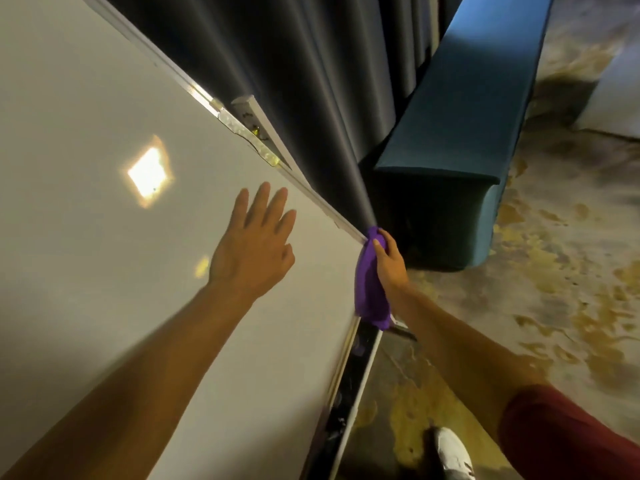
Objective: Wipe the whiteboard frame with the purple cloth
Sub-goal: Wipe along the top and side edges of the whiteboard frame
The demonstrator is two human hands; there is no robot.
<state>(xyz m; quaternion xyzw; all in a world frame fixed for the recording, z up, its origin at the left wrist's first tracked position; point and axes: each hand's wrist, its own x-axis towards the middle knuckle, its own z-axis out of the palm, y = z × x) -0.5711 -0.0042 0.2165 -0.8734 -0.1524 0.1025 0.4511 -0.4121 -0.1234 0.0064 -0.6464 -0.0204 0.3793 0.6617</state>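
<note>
A large whiteboard (86, 161) fills the left of the head view, edged by a pale metal frame (311, 192) that runs diagonally to a lower corner. My right hand (389, 261) presses the purple cloth (369, 289) against that corner of the frame, the cloth bunched and hanging down along the edge. My left hand (254, 244) lies flat on the board surface with its fingers spread, a short way left of the cloth. A marker tray (349, 403) runs along the board's edge below the cloth.
Dark curtains (294, 81) hang just behind the board. A teal upholstered bench (460, 116) stands to the right of the corner. The mottled floor (519, 271) spreads to the right. A white shoe (452, 452) shows at the bottom.
</note>
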